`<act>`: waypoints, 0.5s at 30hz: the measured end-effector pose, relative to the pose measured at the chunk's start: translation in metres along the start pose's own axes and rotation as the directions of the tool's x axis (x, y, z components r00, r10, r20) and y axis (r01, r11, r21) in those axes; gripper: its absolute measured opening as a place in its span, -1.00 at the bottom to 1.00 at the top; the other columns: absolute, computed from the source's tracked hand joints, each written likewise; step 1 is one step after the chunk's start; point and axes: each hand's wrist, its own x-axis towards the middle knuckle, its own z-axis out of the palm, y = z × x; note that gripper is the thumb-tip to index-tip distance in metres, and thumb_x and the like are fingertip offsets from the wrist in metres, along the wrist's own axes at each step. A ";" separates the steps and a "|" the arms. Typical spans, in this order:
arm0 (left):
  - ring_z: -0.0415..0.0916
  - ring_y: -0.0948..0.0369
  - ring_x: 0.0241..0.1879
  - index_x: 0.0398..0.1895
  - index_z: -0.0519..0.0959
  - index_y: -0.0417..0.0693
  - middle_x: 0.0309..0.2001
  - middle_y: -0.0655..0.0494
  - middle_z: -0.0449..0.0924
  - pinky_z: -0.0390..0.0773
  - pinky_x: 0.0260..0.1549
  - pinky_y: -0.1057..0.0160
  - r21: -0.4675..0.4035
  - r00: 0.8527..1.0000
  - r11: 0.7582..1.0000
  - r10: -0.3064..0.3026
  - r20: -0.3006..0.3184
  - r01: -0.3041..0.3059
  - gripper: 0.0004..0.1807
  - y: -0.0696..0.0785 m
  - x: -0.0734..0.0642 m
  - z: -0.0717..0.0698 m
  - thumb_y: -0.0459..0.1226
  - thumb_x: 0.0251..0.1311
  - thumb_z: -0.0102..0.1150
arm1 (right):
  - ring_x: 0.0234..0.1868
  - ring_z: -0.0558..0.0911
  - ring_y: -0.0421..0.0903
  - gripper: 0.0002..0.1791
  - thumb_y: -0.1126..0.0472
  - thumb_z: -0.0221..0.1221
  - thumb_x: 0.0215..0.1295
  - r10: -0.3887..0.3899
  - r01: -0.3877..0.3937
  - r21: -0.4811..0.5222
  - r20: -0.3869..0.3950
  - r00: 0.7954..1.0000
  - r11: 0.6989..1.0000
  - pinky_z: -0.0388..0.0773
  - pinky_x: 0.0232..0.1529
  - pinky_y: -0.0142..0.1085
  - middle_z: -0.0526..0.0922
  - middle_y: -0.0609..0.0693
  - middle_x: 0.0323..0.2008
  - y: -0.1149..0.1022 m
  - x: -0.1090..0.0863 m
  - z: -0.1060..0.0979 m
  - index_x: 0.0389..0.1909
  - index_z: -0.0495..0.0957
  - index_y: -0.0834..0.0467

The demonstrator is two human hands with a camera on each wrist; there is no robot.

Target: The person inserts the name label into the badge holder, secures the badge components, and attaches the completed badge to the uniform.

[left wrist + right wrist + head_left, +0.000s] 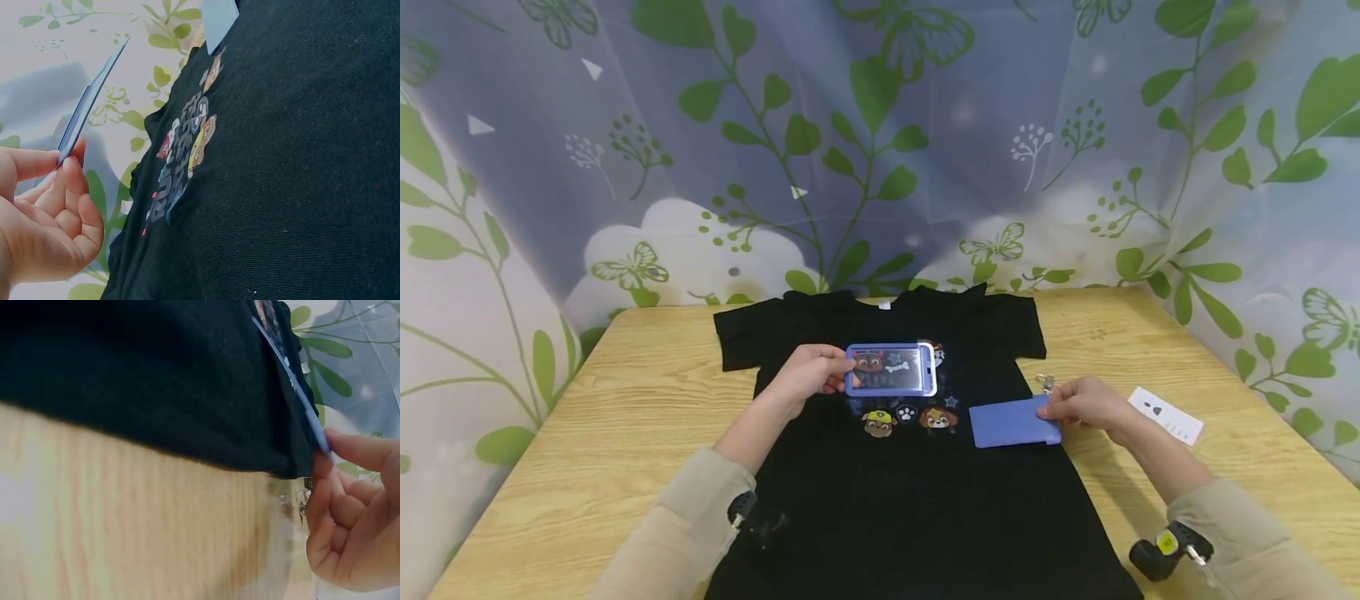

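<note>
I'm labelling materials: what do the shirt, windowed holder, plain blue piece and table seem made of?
Shirt: matte fabric, perhaps cotton knit; fine ribs and soft folds show.
Windowed holder: probably glossy plastic; its window looks see-through.
Plain blue piece: smooth, likely plastic, maybe coated card; looks flat, held by one end.
Table: wood or wood-look laminate; grain lines show.

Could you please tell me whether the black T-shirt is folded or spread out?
Spread out: the black T-shirt lies on the table with its sleeves out to both sides and its front print showing.
</note>
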 end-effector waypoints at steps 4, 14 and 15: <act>0.43 0.26 -0.55 -0.17 0.53 -0.42 -0.57 0.14 0.54 0.49 -0.31 0.15 -0.017 1.000 1.000 -0.006 0.005 0.006 -0.73 0.000 -0.001 0.000 -0.33 0.19 0.08 | -0.51 0.35 -0.15 -0.76 0.12 0.28 0.11 -0.008 0.006 -0.068 -0.025 1.000 0.998 0.23 -0.52 -0.35 0.39 -0.12 -0.66 0.002 0.001 0.003 -0.55 0.52 0.21; 0.43 0.25 -0.54 -0.21 0.55 -0.37 -0.58 0.13 0.55 0.44 -0.31 0.12 0.005 1.000 1.000 -0.009 0.008 0.009 -0.74 0.001 0.000 0.001 -0.29 0.22 0.07 | -0.45 0.43 -0.14 -0.74 0.15 0.21 0.18 -0.020 0.012 -0.131 -0.060 0.998 0.991 0.35 -0.45 -0.33 0.51 -0.08 -0.57 0.000 -0.002 0.002 -0.44 0.59 0.32; 0.43 0.25 -0.54 -0.21 0.55 -0.37 -0.58 0.13 0.54 0.44 -0.32 0.13 0.006 1.000 1.000 -0.007 0.009 0.007 -0.75 0.000 0.000 0.001 -0.29 0.22 0.07 | -0.43 0.44 -0.13 -0.73 0.15 0.20 0.19 -0.019 0.009 -0.137 -0.067 0.998 0.991 0.37 -0.43 -0.31 0.54 -0.07 -0.54 0.000 -0.003 0.001 -0.42 0.59 0.33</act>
